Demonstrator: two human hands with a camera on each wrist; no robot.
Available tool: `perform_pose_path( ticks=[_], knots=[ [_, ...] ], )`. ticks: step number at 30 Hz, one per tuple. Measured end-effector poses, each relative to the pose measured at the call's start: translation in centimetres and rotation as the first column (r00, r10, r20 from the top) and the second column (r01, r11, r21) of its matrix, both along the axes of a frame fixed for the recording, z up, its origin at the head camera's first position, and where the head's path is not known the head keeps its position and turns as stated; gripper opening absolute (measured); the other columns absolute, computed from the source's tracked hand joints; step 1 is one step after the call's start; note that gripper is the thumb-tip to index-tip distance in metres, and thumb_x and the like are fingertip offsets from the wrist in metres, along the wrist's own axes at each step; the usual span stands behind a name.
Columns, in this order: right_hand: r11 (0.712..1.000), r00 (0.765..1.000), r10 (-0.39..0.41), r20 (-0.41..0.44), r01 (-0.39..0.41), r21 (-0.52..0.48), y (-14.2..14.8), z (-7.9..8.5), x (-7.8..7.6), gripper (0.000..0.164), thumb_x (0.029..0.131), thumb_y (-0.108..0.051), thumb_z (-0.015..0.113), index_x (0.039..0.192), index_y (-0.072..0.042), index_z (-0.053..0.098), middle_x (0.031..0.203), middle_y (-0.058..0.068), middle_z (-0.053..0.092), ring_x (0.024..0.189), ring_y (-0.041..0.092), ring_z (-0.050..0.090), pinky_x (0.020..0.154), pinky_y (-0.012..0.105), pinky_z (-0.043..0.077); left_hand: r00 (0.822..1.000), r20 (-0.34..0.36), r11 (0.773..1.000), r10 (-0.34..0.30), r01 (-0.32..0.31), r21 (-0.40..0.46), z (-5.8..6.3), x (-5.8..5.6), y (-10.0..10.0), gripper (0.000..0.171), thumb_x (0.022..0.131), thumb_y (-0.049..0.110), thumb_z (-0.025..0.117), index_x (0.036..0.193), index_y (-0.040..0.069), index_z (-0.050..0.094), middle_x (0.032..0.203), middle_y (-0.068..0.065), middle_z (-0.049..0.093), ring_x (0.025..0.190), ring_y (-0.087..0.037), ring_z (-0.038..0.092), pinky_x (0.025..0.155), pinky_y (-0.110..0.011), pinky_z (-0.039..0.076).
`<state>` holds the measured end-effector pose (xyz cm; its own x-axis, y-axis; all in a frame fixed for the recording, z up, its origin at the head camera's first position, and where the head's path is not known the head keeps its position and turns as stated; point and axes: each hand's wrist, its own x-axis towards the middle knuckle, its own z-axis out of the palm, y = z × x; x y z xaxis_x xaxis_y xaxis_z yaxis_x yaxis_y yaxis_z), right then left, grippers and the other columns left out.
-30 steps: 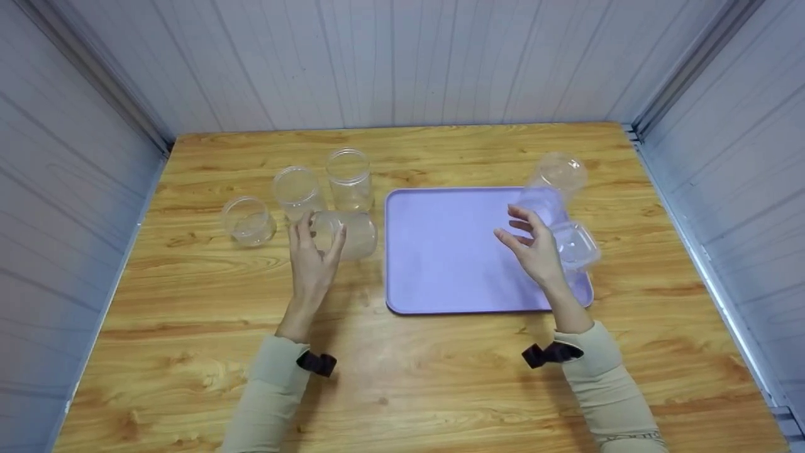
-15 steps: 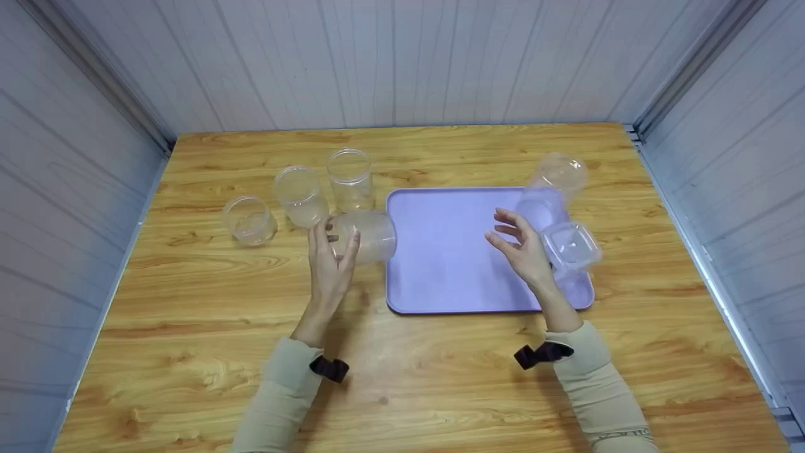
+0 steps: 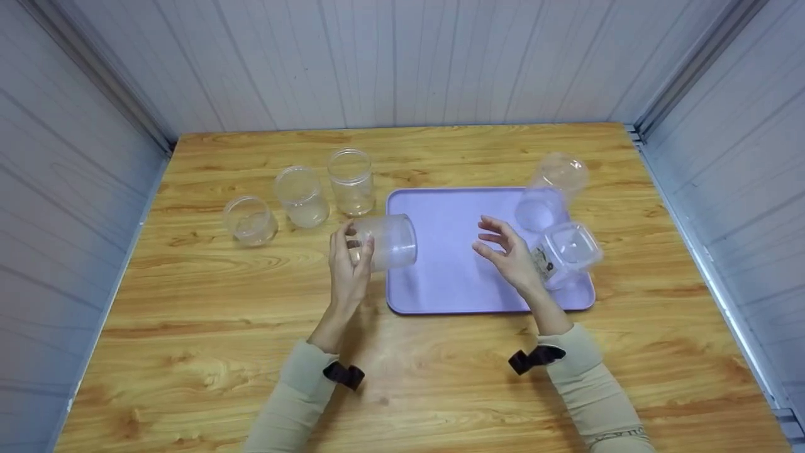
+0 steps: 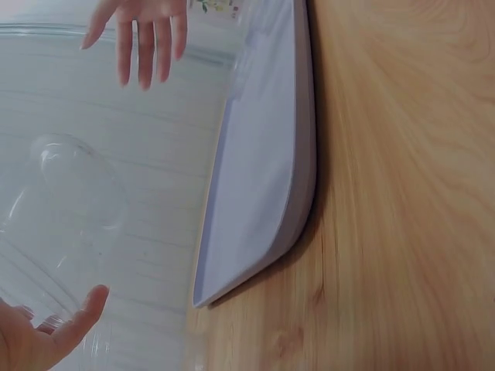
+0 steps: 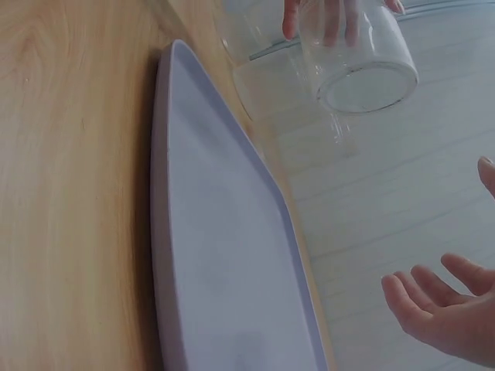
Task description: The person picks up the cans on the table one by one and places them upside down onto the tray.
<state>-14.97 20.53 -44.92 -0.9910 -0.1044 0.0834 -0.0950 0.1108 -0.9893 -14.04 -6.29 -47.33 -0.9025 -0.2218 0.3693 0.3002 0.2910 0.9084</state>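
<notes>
My left hand [image 3: 349,270] grips a clear plastic jar [image 3: 393,242], tilted on its side with its base toward the right, over the left edge of a purple tray [image 3: 449,277]. In the right wrist view the held jar [image 5: 367,69] hangs in the air above the table. My right hand [image 3: 512,261] hovers over the tray's right half, its fingers loosely bent with nothing in them. Just right of it stands a clear square container [image 3: 572,245] with a printed label, on the tray. Behind that, a tall clear jar [image 3: 547,189] stands at the tray's back right corner.
Three clear round containers stand left of the tray: a short tub [image 3: 250,221], a medium jar [image 3: 302,198] and a taller jar [image 3: 352,182]. The wooden table [image 3: 207,352] is walled in by pale panels [image 3: 390,63] at the back and both sides.
My left hand has carried the jar rightward, from beside the tray to over its left edge. My right hand has shifted slightly left, away from the square container, uncovering its label.
</notes>
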Motion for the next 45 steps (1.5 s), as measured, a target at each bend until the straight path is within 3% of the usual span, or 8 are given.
perform_pose_path(
  ticks=[1,6,11,22,29,31,39,45],
  knots=[
    [1.0,1.0,0.01,0.002,-0.01,-0.01,-0.1,-0.1,0.0,0.054,0.08,-0.004,0.063,0.128,0.004,0.04,0.122,0.017,0.046,0.108,0.029,0.046,0.086,0.033,0.042,1.0,0.02,0.999,-0.017,0.017,0.027,1.6,0.8,0.4,0.043,0.086,0.019,0.052,0.121,-0.004,0.042,0.105,-0.016,0.045,0.088,-0.028,0.049,0.068,-0.037,0.046],
    [0.995,0.997,0.077,0.008,-0.077,-0.067,-0.4,-0.3,0.1,0.055,0.081,-0.001,0.062,0.13,0.004,0.037,0.125,0.017,0.042,0.111,0.03,0.044,0.088,0.034,0.043,0.997,0.054,0.996,-0.047,0.043,0.074,4.1,2.1,1.5,0.04,0.086,0.011,0.049,0.12,-0.009,0.04,0.106,-0.022,0.044,0.089,-0.032,0.048,0.067,-0.041,0.047],
    [0.98,0.988,0.151,-0.006,-0.151,-0.132,-0.8,-0.3,0.2,0.056,0.081,0.002,0.06,0.131,0.005,0.034,0.127,0.017,0.04,0.112,0.031,0.042,0.086,0.033,0.044,0.994,0.079,0.994,-0.074,0.067,0.087,4.3,2.4,2.1,0.043,0.086,0.011,0.046,0.121,-0.012,0.039,0.107,-0.025,0.045,0.09,-0.035,0.049,0.07,-0.042,0.046],
    [0.963,0.971,0.239,-0.024,-0.24,-0.123,-1.9,-0.4,0.3,0.063,0.079,0.003,0.061,0.134,0.003,0.03,0.132,0.018,0.036,0.115,0.033,0.041,0.086,0.037,0.045,0.989,0.087,0.988,-0.123,0.114,0.107,3.7,2.6,3.2,0.042,0.086,0.011,0.042,0.121,-0.012,0.039,0.105,-0.024,0.046,0.089,-0.034,0.049,0.072,-0.04,0.044],
    [0.952,0.955,0.297,0.002,-0.296,-0.078,-2.5,-0.2,0.3,0.068,0.08,0.007,0.059,0.138,-0.001,0.025,0.137,0.018,0.029,0.118,0.035,0.036,0.091,0.047,0.037,0.986,0.081,0.984,-0.143,0.134,0.117,0.1,1.3,3.7,0.04,0.089,0.016,0.041,0.123,-0.006,0.041,0.106,-0.02,0.048,0.086,-0.03,0.052,0.07,-0.038,0.046],
    [0.943,0.947,0.322,0.009,-0.32,-0.088,-2.6,0.0,0.3,0.069,0.08,0.01,0.057,0.138,0.001,0.022,0.138,0.021,0.025,0.119,0.039,0.033,0.092,0.052,0.034,0.985,0.078,0.983,-0.154,0.146,0.107,-0.3,1.2,3.9,0.04,0.09,0.019,0.04,0.123,-0.004,0.041,0.105,-0.017,0.048,0.085,-0.027,0.052,0.069,-0.035,0.046],
    [0.936,0.936,0.35,0.045,-0.347,-0.061,-3.1,1.3,0.8,0.077,0.078,0.003,0.062,0.139,0.004,0.015,0.138,0.025,0.021,0.118,0.041,0.033,0.092,0.054,0.031,0.977,0.084,0.979,-0.194,0.187,0.086,-0.7,1.3,4.7,0.047,0.091,0.028,0.039,0.126,-0.003,0.038,0.112,-0.016,0.046,0.089,-0.024,0.05,0.071,-0.033,0.046],
    [0.937,0.936,0.349,0.052,-0.346,-0.049,-2.7,-0.1,0.2,0.081,0.077,-0.002,0.066,0.14,-0.001,0.016,0.138,0.023,0.022,0.117,0.039,0.036,0.091,0.05,0.035,0.973,0.096,0.975,-0.211,0.203,0.09,-0.7,1.3,5.0,0.048,0.091,0.029,0.039,0.127,-0.003,0.037,0.115,-0.017,0.044,0.09,-0.026,0.052,0.068,-0.033,0.048]
  ],
)
